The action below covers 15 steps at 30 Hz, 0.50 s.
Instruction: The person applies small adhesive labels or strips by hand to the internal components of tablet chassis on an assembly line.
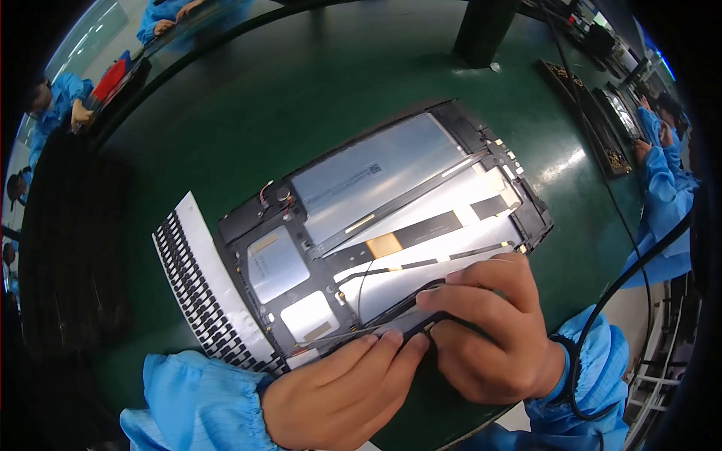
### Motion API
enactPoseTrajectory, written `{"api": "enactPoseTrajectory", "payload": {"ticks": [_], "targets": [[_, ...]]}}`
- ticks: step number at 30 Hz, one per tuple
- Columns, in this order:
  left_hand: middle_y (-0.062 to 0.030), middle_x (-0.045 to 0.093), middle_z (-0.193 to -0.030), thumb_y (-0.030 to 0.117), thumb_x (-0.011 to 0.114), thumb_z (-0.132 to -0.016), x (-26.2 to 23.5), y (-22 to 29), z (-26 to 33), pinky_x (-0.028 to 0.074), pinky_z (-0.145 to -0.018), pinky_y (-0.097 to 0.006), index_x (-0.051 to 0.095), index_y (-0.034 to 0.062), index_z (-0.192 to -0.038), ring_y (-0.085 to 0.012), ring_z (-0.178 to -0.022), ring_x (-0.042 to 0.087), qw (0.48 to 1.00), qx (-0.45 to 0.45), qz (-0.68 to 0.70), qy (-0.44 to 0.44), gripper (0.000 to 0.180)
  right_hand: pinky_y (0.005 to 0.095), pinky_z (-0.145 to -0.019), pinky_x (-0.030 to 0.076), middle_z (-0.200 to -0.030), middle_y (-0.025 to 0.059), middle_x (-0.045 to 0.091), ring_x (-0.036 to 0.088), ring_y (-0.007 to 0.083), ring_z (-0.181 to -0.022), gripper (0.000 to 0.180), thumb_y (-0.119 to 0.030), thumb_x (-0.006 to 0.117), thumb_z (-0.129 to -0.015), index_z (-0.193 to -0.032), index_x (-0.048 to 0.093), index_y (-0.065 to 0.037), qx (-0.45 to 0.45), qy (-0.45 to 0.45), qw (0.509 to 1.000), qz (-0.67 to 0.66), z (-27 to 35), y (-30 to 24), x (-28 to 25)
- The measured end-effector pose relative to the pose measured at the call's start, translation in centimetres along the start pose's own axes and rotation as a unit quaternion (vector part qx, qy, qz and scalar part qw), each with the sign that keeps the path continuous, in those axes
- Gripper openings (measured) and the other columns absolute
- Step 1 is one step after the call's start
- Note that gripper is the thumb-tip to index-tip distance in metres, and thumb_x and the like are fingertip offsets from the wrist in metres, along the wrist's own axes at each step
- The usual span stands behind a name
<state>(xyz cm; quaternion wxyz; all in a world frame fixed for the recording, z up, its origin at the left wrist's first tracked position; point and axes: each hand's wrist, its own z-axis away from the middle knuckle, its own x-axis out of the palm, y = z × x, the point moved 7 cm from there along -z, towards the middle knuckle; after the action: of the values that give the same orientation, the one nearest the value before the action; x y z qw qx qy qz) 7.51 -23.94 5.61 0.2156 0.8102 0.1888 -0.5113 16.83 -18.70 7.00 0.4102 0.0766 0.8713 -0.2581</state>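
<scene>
An opened tablet (444, 225) lies at a slant on the green table, its inside facing up. Silver battery panels (376, 169), a dark flex cable (421, 235) and thin black wires show in it. My left hand (338, 398) is at its near edge, fingers together and bent over the rim, gripping it. My right hand (492, 331) is beside it, closed in a pinch at the same edge; what lies between the fingertips is too hidden to name. Touching the tablet's left end is a white sheet (214, 263) with rows of small black pieces.
A dark post (485, 34) stands on the green table (338, 75) at the back. Long black trays (583, 116) lie at the far right. A black cable (594, 323) loops past my right sleeve. People in blue work clothes sit at both sides.
</scene>
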Motion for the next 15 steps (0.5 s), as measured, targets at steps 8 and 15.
{"api": "enactPoseTrajectory", "payload": {"ticks": [8, 15], "targets": [[-0.0211, 0.053, -0.108, 0.001, 0.057, -0.067, -1.2, -0.8, 0.6, 0.042, -0.087, -0.041, 0.054, -0.0045, -0.103, -0.0335, -0.103, 0.051, 0.988, -0.039, 0.151, 0.008, 0.037, 0.0402, -0.069, 0.041, -0.087, 0.0126, 0.054, 0.051, 0.0285, -0.084, 0.017, -0.003, 0.062, -0.052, -0.066, 0.054, 0.003, -0.042, -0.029, 0.996, 0.073, -0.6, -1.9, 0.6], [-0.0201, 0.052, -0.112, 0.008, 0.065, -0.066, -5.4, -2.4, 8.9, 0.038, -0.09, -0.043, 0.056, -0.0024, -0.102, -0.0357, -0.107, 0.049, 0.976, -0.202, 0.069, 0.029, 0.039, 0.0319, -0.059, 0.046, -0.076, 0.0123, 0.056, 0.056, 0.0256, -0.066, 0.015, 0.005, 0.059, -0.06, -0.074, 0.057, 0.0, 0.082, 0.015, 0.996, -0.034, 0.7, -5.5, 0.5]]}}
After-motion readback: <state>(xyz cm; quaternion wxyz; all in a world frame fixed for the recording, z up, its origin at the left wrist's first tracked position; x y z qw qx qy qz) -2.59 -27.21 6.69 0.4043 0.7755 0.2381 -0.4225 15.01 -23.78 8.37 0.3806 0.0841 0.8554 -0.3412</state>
